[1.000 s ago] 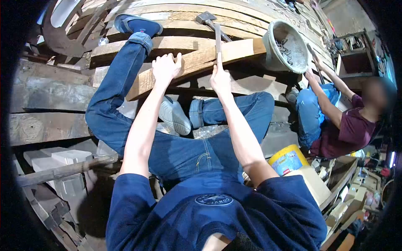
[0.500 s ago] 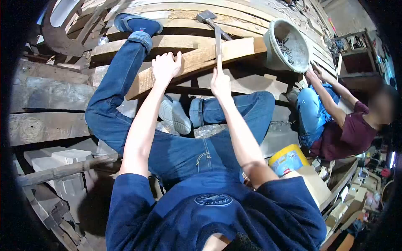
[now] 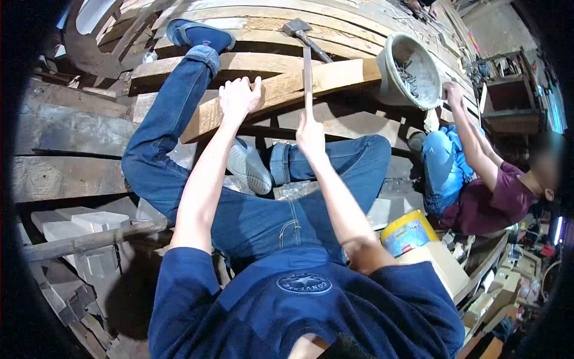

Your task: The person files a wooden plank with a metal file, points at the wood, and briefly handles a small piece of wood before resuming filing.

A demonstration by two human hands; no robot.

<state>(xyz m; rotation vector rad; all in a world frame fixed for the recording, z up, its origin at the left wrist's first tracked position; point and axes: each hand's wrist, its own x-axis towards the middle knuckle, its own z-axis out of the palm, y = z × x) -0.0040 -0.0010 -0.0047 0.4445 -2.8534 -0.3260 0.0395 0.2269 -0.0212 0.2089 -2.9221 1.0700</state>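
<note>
A squared wooden beam lies slantwise in front of me between my legs, its right end beside the bucket. My left hand is curled over the beam left of its middle, thumb toward the right. In my right hand, fingers wrapped round its light wooden handle, is a long flat-bladed tool. It points away from me, and its blade overlaps the beam in this view. Just beyond the beam lies a sledgehammer with a dark head.
A grey bucket holding nails stands at the beam's right end. Wooden planks cover the ground ahead. At right, a co-worker in a maroon shirt crouches with arms reaching forward. A yellow container stands by my right elbow.
My right hand has drawn back slightly toward me, with the flat-bladed tool now more upright in view. My left hand stays on the beam. The co-worker's arms have shifted.
</note>
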